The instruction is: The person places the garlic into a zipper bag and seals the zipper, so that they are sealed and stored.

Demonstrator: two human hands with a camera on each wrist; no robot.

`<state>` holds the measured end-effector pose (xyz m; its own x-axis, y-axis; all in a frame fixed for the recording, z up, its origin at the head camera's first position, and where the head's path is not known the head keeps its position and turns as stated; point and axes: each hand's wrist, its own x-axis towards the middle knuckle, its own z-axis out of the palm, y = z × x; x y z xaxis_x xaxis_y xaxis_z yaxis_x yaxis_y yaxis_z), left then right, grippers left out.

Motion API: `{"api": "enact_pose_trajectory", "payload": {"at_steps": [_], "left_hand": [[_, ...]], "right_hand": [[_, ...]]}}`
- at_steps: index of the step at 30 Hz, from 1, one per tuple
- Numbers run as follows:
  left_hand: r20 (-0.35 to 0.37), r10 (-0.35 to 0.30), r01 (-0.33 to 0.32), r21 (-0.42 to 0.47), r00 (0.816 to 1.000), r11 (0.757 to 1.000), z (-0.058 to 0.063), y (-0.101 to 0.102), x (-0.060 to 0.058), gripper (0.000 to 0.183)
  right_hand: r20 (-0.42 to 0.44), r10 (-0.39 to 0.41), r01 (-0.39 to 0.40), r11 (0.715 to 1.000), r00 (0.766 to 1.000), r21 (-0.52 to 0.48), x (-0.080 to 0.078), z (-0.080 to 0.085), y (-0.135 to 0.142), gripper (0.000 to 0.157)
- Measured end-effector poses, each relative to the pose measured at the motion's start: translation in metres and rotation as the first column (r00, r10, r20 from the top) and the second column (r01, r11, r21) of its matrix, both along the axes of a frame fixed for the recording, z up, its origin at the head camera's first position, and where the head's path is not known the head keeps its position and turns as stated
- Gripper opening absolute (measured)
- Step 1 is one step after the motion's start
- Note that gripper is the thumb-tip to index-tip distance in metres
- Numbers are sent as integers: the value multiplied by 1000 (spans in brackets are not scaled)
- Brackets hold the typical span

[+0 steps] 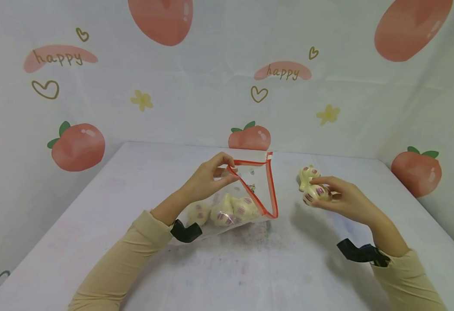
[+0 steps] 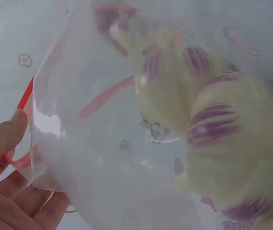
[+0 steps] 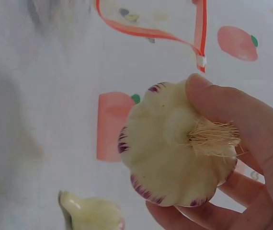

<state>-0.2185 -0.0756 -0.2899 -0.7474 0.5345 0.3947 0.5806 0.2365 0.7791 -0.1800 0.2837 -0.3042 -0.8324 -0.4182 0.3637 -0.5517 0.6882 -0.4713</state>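
Note:
A clear zip bag (image 1: 227, 231) with a red-edged mouth lies on the table, its opening facing right. My left hand (image 1: 207, 177) pinches the bag's upper rim between thumb and fingers and holds the mouth apart. Inside the bag are several cream garlic bulbs (image 2: 232, 143) with purple streaks, seen through the plastic. To the right of the bag, my right hand (image 1: 345, 198) grips one garlic bulb (image 3: 175, 143) above the table, its tuft of dry roots showing in the right wrist view. Just beyond it another garlic bulb (image 1: 308, 175) lies on the table.
The pale table (image 1: 227, 276) reaches back to a white cloth backdrop (image 1: 207, 112) printed with peaches, hearts and flowers. Black wrist straps (image 1: 186, 232) sit at both sleeve cuffs.

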Motion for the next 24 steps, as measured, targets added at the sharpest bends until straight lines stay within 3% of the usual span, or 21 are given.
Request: {"api": "enact_pose_trajectory", "payload": {"at_steps": [15, 24], "left_hand": [[41, 21, -21, -2, 999, 1000, 3, 2, 4, 30], [55, 21, -21, 4, 998, 1000, 3, 2, 4, 30]], "right_hand": [[-94, 74, -83, 991, 993, -103, -2, 6, -23, 52], [-94, 101, -114, 983, 990, -146, -2, 8, -35, 53]]}}
